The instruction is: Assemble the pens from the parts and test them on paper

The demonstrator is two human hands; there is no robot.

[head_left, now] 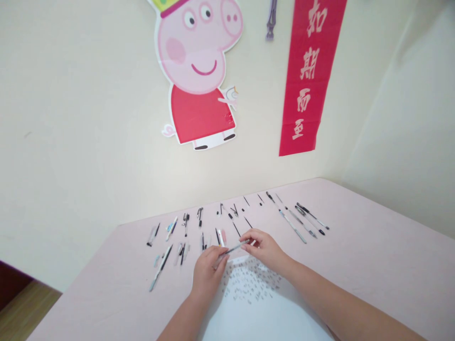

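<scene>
A thin, clear-barrelled pen (236,247) is held level between my two hands over the near middle of the table. My left hand (209,267) pinches its left end between thumb and fingers. At the pen's right end, the fingers of my right hand (262,244) are closed; the very tip is partly hidden by them. Below lies a white sheet (231,327) covered near its top with many small dark marks or bits (250,279), too small to tell which. Just beyond my hands lie a pink-and-white pen part (222,237) and dark thin refills (248,222).
Pens and pen parts, caps and refills lie in small groups across the pinkish table (355,265). Whole pens (293,227) lie at the right, a long pen (161,268) at the left. Behind stands a wall with a pig cutout (202,113) and a red banner (302,109).
</scene>
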